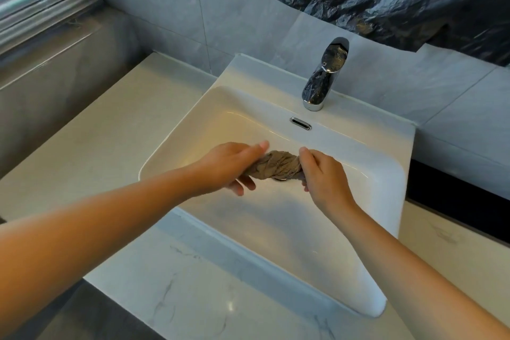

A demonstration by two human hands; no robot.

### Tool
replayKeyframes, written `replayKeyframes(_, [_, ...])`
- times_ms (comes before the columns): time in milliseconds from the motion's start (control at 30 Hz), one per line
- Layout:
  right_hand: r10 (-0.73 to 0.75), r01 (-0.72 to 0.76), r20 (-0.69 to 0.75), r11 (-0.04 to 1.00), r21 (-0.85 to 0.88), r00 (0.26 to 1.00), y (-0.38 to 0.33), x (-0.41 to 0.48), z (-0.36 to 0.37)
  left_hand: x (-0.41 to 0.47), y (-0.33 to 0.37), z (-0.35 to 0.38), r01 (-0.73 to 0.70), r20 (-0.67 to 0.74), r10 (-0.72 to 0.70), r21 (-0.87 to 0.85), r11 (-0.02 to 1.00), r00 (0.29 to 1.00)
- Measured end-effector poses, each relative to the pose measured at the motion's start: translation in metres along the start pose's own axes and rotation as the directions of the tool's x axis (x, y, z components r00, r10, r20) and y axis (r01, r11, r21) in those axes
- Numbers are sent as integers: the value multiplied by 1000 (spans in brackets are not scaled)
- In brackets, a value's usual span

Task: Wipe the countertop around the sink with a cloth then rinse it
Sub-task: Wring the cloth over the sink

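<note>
Head view: a brown cloth [276, 164], twisted into a tight rope, is held over the middle of the white sink [358, 174], its ends gripped by the left hand [230, 165] and the right hand [324, 174], both closed around it. The wringing stage of the rinse is judged to be in hand; no water is seen running from the faucet [325, 74], and the next move calls for opposed turning of the wrists. Both forearms are extended inward from the near corners across the marbled tabletop [193, 298].

Bare forearms, no sleeves; left hand [229, 164] & right hand [324, 178] ungloved
</note>
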State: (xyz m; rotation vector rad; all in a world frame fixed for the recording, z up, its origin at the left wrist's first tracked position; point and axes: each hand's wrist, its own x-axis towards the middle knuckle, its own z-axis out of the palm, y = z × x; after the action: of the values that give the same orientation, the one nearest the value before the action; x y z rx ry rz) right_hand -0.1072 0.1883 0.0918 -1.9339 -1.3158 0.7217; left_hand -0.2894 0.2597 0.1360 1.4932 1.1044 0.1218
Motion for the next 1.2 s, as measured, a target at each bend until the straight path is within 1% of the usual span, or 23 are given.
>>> replayKeyframes(33, [-67,68,-59,998,18,996,-1,-6,4,-2,-2,-2,174,99,-154,-251,952,983])
replayKeyframes(67, [-143,147,-107,989,31,984,-3,-11,6,-3,-4,-6,331,259,-238,-421,845,936])
replayKeyframes(100, [-223,230,-144,973,29,964,-5,-15,8,-4,-5,-11,447,416,-253,-481,754,873])
replayKeyframes(133, [-294,302,-170,953,21,940,-8,-19,8,-6,-6,-15,522,540,-237,-468,713,808])
replayKeyframes(167, [-346,355,-192,935,13,918,-11,-21,8,-7,-7,-19,559,625,-216,-425,712,750])
replayKeyframes(267, [-424,433,-239,901,-15,874,-18,-24,8,-6,-2,-19,532,739,-198,-246,810,644])
replayKeyframes(300, [-429,437,-249,899,-26,868,-17,-24,8,-5,0,-16,492,740,-212,-180,852,638])
replayKeyframes(333, [-432,436,-253,899,-44,866,-15,-23,8,-5,3,-12,436,714,-236,-106,894,659])
replayKeyframes(400, [-427,419,-217,904,-87,878,-11,-23,8,-4,6,-4,268,584,-257,70,961,770])
replayKeyframes(433, [-396,386,-167,918,-93,903,-8,-23,9,-3,7,-1,157,497,-231,186,970,836])
replayKeyframes(467, [-338,330,-102,940,-90,935,-6,-24,10,-1,7,3,39,410,-179,327,944,895])
replayKeyframes(500, [-267,263,-38,960,-92,963,-4,-24,12,1,6,6,-70,338,-107,473,878,935])
replayKeyframes(567, [-124,128,45,987,-98,991,-1,-24,18,4,3,11,-218,269,31,699,681,963])
replayKeyframes(667, [96,-86,163,994,-68,982,3,-18,22,10,-3,15,-352,303,190,875,331,934])
replayKeyframes(733, [231,-220,290,973,-70,929,4,-13,21,18,-8,16,-412,369,256,900,141,893])
replayKeyframes(800, [390,-408,417,912,-49,821,0,-8,16,28,-9,16,-466,440,295,885,21,848])
replayKeyframes(867, [484,-563,540,826,-22,689,-3,-2,8,40,-5,15,-503,493,327,862,-59,806])
replayKeyframes(933, [501,-652,635,758,4,587,0,6,1,50,3,13,-519,515,352,850,-93,781])
replayKeyframes(1000, [494,-719,709,694,27,503,4,14,-6,59,9,12,-525,516,381,846,-90,767])
replayKeyframes(1067, [487,-736,736,677,21,469,7,21,-12,66,8,13,-533,499,428,845,-47,753])
replayKeyframes(1100, [490,-725,726,689,17,482,7,24,-14,68,6,13,-537,489,460,843,-31,741])
replayKeyframes(1133, [489,-692,695,721,17,527,7,26,-16,70,2,14,-531,474,487,847,-23,734])
replayKeyframes(1200, [429,-533,574,846,15,697,6,28,-16,69,-2,15,-495,417,515,869,16,749])
